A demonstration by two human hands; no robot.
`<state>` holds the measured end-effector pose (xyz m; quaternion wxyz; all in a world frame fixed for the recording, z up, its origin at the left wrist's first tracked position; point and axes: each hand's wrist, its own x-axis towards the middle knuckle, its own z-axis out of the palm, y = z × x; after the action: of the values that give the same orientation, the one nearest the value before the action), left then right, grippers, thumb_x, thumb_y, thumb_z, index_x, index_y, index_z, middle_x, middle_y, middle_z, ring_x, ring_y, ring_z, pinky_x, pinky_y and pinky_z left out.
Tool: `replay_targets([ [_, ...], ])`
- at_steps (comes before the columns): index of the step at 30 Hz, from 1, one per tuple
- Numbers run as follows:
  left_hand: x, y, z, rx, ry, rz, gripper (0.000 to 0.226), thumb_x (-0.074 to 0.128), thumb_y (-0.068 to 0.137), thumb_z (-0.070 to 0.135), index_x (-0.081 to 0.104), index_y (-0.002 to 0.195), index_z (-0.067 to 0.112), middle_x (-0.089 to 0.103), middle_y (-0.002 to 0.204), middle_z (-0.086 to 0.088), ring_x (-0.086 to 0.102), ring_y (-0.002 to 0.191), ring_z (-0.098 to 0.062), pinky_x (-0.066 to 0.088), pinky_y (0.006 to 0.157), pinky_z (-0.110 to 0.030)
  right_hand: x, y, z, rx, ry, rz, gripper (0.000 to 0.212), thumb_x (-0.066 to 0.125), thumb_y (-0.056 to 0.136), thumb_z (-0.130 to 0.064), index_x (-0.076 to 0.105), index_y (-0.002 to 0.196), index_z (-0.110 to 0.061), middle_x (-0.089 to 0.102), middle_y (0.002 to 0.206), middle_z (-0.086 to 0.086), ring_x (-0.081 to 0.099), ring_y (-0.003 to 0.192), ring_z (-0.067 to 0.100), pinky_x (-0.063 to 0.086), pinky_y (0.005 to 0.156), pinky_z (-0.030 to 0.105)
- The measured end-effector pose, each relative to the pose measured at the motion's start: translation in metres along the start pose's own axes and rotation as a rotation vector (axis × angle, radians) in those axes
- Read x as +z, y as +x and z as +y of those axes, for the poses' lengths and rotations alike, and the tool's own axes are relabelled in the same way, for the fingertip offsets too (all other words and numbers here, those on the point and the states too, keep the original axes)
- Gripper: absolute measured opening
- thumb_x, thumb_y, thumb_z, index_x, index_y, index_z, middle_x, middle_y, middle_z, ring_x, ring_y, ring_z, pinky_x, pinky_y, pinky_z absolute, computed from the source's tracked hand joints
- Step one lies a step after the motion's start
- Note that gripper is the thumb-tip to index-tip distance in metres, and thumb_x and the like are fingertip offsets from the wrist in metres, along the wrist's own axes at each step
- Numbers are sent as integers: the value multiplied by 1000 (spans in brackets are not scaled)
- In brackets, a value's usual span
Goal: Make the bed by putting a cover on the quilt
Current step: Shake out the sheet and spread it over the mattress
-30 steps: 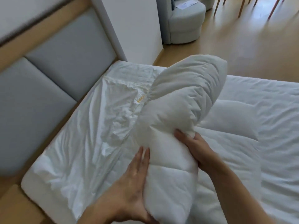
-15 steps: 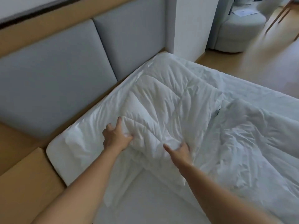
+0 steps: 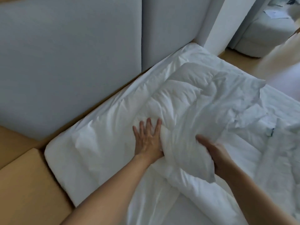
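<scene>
Headboard [image 3: 73,62]: grey padded panels, upright along the far side of the bed, vertical seam between two panels.
Bed [image 3: 68,163]: white mattress, butted against the headboard, one corner at lower left.
Quilt [image 3: 183,101]: white, puffy, stitched in panels. It is bunched in a heap on the bed near the headboard, and one thick fold trails down toward the camera.
Cover [image 3: 243,103]: thin crinkled white fabric on the bed, just right of the quilt heap and touching it. All white on white, so the quilt/cover boundary is probably along that crumpled edge; can't fix it exactly.
Wooden surround [image 3: 24,192]: tan, wraps the bed corner at lower left.
Floor [image 3: 267,62]: light wood, beyond the bed at upper right.
Wall pillar [image 3: 224,21]: white, right of the headboard.
Armchair [image 3: 259,34]: pale, on the floor behind the pillar, well apart from the bed.
Left grip [image 3: 149,140]: fingers straight and apart, palm down, pressing on white fabric at the quilt's left edge.
Right grip [image 3: 214,153]: fingers curled under the thick quilt fold, thumb on top, clamped on the quilt.
Both forearms are bare and enter from the bottom edge.
Paper [image 3: 274,13]: lies flat on the armchair seat.
Small dark item [image 3: 271,132]: sits on the white fabric at right, too blurred to identify.
</scene>
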<state>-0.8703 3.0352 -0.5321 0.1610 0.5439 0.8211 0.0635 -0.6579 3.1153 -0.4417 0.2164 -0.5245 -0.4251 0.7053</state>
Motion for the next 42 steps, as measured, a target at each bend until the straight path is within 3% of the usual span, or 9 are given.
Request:
replay_targets([
  [5,-8,46,-70,43,-137,375,123,59,62,80,18,158,15,32,159,-14,33,145,-36,27,116,-62,110,81,-71,-150,-114,-277,76,79,74,-48,49,141,-32,69,127,-2,68,113,18,56,89,33],
  [11,-25,52,-87,-656,-679,611,45,71,84,39,53,113,11,54,115,-7,56,108,-34,47,77,-38,220,159,-79,-22,-214,-456,82,55,82,-78,33,153,-44,32,160,-15,29,147,13,16,106,33],
  [15,-3,77,-33,-441,-426,91,71,29,91,48,32,151,9,33,148,-14,36,132,-39,42,104,-50,231,182,-28,-52,-678,-460,80,44,85,-81,41,151,-37,46,154,-3,46,139,23,31,120,41],
  [18,26,124,-44,-459,-407,-167,88,40,92,71,19,158,17,26,159,-12,25,147,-40,25,116,-58,171,182,11,-219,-977,-247,59,36,95,-72,50,143,-41,55,146,0,45,137,27,27,118,51],
  [23,75,151,-38,-303,-276,-192,120,82,61,70,24,156,28,29,161,-1,28,148,-24,21,120,-43,-60,113,117,42,-1497,354,94,18,79,-93,0,157,-45,-10,169,3,-8,155,32,0,117,69],
  [27,102,151,-26,-223,-328,-226,89,78,81,49,36,154,19,34,160,-8,30,147,-26,20,122,-38,-147,58,175,300,-1426,438,100,10,72,-97,-12,156,-46,-20,167,3,-13,153,34,5,114,72],
  [32,96,80,86,-200,225,-317,61,50,96,18,31,152,7,24,158,-12,26,143,-38,31,112,-60,-167,35,183,210,-1186,463,101,39,77,-89,-3,158,-46,-23,166,5,-17,152,35,3,122,53],
  [37,127,-26,231,215,182,-600,98,61,83,53,-5,154,47,-15,163,-10,4,148,-46,27,108,-70,-242,-28,174,19,-711,616,106,80,83,-39,10,160,-20,6,167,10,5,154,24,-15,116,16],
  [42,185,-111,352,524,259,-730,120,73,64,76,-12,147,62,-33,161,-3,-14,150,-44,25,106,-76,-354,-104,187,47,-560,784,105,87,74,-36,25,156,-16,28,161,4,24,150,23,14,124,37],
])
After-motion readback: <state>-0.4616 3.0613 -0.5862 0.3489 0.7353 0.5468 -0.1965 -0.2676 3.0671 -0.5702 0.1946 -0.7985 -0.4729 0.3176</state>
